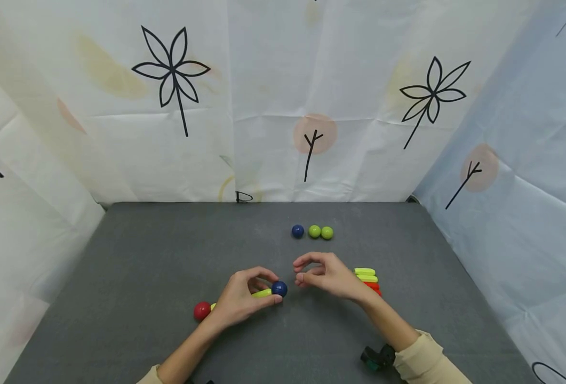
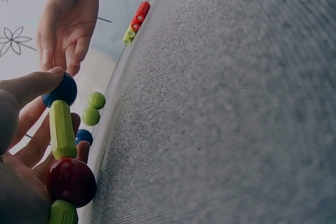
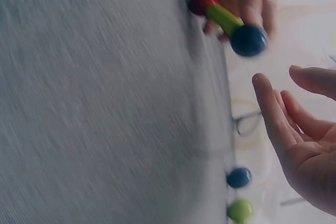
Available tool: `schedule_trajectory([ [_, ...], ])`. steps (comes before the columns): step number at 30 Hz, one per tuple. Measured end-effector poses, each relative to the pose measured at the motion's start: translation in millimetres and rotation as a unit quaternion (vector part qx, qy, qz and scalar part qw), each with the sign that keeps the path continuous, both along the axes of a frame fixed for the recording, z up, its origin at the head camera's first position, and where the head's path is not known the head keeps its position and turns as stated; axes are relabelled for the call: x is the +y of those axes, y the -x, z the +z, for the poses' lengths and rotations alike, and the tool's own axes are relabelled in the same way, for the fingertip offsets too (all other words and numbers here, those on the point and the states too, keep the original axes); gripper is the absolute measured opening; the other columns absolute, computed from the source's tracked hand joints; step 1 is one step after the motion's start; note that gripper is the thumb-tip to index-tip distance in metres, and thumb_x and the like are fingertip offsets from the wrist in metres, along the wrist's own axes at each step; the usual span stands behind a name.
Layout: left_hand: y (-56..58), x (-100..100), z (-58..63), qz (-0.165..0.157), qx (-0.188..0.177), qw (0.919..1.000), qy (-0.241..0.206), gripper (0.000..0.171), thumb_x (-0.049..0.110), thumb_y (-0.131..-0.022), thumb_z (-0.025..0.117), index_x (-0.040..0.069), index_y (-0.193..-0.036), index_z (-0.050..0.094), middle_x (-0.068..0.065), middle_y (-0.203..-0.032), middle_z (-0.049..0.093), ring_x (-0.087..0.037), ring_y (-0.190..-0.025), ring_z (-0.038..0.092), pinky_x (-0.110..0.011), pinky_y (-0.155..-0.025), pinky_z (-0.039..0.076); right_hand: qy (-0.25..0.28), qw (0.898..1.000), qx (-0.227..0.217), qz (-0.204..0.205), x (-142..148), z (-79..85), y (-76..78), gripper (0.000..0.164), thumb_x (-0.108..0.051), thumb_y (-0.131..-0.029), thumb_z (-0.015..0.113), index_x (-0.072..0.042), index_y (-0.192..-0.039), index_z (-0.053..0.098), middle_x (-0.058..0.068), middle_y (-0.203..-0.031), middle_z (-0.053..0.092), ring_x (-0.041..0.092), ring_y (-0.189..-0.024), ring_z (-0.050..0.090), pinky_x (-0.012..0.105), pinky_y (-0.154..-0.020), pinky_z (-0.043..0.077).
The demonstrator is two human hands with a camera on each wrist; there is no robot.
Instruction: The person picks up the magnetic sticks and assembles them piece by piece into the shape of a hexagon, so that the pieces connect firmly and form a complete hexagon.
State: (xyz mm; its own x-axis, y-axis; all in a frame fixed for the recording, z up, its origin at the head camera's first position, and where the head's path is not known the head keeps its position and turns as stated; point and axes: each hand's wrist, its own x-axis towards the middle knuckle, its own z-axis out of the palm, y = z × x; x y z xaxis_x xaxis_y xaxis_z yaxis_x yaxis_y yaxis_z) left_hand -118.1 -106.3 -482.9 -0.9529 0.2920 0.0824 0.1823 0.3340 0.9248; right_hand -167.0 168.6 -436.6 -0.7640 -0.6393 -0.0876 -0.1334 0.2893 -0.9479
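a: report the state of the left hand (image 1: 241, 298).
b: gripping. its thumb and fingertips pinch the blue ball (image 1: 279, 288) from opposite sides. the ball forms the right end of a chain (image 2: 64, 135).
a: list the parts of the chain from the blue ball outward.
b: next is a yellow-green stick (image 1: 262, 293), then a middle red ball (image 2: 72, 183), then a second yellow-green stick (image 2: 63, 214). an end red ball (image 1: 202, 311) shows at the left, past the wrist. in the head view the left hand covers the middle red ball.
a: where is the chain located?
b: at the near middle of the scene, slanting from near left up to the blue ball. whether any part of it bears on the grey table (image 1: 167, 240) cannot be told.
a: report the state of the right hand (image 1: 328, 274).
b: open and holding nothing. the fingers are relaxed and slightly bent; the thumb stands apart from them. the hand is just right of the blue ball, not touching it.
a: identify the loose parts.
b: far side: a loose blue ball (image 1: 297, 231), with two green balls (image 1: 320, 232) to its right, side by side. right side, beyond the right wrist: loose yellow-green sticks (image 1: 365, 271) at the far end of a row, red sticks (image 1: 372, 286) at the near end.
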Motion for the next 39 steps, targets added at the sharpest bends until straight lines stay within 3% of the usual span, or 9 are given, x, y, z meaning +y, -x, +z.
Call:
schedule_trajectory([
  [7,-0.4,-0.5,0.0,0.003,-0.006,1.0,0.006,0.035,0.031,-0.084,0.096,0.022,-0.113,0.078,0.001,-0.113,0.081,-0.012,-0.091,0.077,-0.023,-0.083,0.062,-0.033,0.997,0.043,-0.046,41.0,16.4,16.7,0.036,-0.013,-0.107,0.069,0.01,-0.135,0.065,0.036,-0.131,0.068,0.047,-0.112,0.077,0.048,-0.098,0.064],
  [14,-1.6,-0.2,0.8,-0.001,-0.016,0.9999,0.006,0.034,0.03,-0.085,0.095,0.022,-0.114,0.078,0.001,-0.115,0.08,-0.012,-0.092,0.076,-0.024,-0.084,0.062,-0.104,0.989,0.077,-0.066,100.4,16.2,29.6,0.033,-0.018,-0.104,0.074,0.006,-0.126,0.071,0.029,-0.123,0.076,0.024,-0.104,0.079,0.025,-0.089,0.062],
  [19,-2.0,-0.3,0.2,-0.002,-0.02,0.9998,0.005,0.034,0.031,-0.086,0.094,0.022,-0.114,0.078,0.001,-0.116,0.079,-0.011,-0.092,0.075,-0.024,-0.083,0.062,-0.149,0.984,0.075,-0.066,133.1,7.6,34.5,0.032,-0.018,-0.103,0.075,0.004,-0.125,0.072,0.021,-0.121,0.078,0.008,-0.1,0.074,0.022,-0.087,0.06],
  [23,-1.5,-0.1,-0.6,-0.001,-0.019,0.9998,0.009,0.034,0.031,-0.086,0.094,0.022,-0.114,0.078,0.001,-0.116,0.079,-0.012,-0.093,0.076,-0.024,-0.084,0.061,-0.157,0.985,0.064,-0.039,151.9,-4.2,38.7,0.028,-0.013,-0.103,0.074,0.005,-0.125,0.073,0.023,-0.122,0.078,0.005,-0.1,0.074,0.02,-0.087,0.061],
  [29,-1.6,0.3,-2.3,-0.002,-0.017,0.9998,0.009,0.034,0.032,-0.086,0.094,0.023,-0.115,0.078,0.001,-0.116,0.079,-0.014,-0.094,0.076,-0.025,-0.084,0.062,-0.154,0.985,0.08,-0.014,161.5,-17.3,38.5,0.023,-0.01,-0.104,0.072,0.005,-0.121,0.074,0.023,-0.116,0.078,0.002,-0.096,0.071,0.02,-0.083,0.06],
  [39,-1.9,0.3,-1.5,-0.002,-0.018,0.9998,0.008,0.033,0.031,-0.087,0.093,0.023,-0.115,0.078,0.001,-0.116,0.079,-0.012,-0.094,0.075,-0.024,-0.084,0.061,-0.169,0.977,0.101,-0.079,148.7,-10.4,35.5,0.022,-0.014,-0.103,0.074,0.001,-0.119,0.077,0.016,-0.114,0.08,0.005,-0.092,0.072,0.022,-0.079,0.06],
])
